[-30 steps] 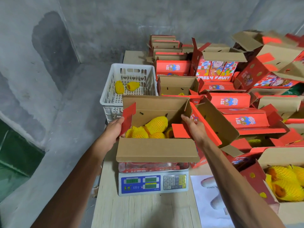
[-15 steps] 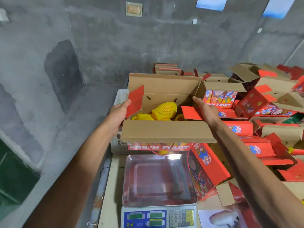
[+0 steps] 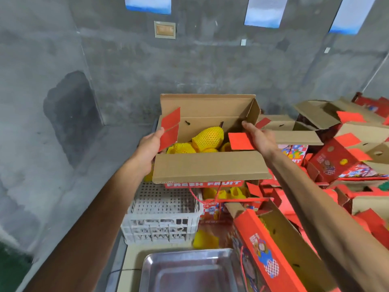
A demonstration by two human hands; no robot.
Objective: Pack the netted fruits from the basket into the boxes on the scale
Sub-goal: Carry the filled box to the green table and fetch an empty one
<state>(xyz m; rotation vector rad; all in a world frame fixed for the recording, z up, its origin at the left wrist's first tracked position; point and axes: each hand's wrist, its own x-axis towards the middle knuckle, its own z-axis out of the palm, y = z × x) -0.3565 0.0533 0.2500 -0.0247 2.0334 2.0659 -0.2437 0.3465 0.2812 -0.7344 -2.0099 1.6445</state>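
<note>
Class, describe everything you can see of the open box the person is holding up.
The box is brown corrugated cardboard inside, red printed outside, with "FRESH FRUIT" on its front. All four flaps stand open; the two side flaps are red. It is held in the air, above the white basket. Yellow netted fruits fill it. The left hand and right hand grip its two ends.

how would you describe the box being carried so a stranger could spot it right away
Look above the white plastic basket at centre. There the open cardboard box is held in the air between the left hand and right hand. Unlike the boxes piled on the right, it rests on nothing, with yellow netted fruits showing.
</note>
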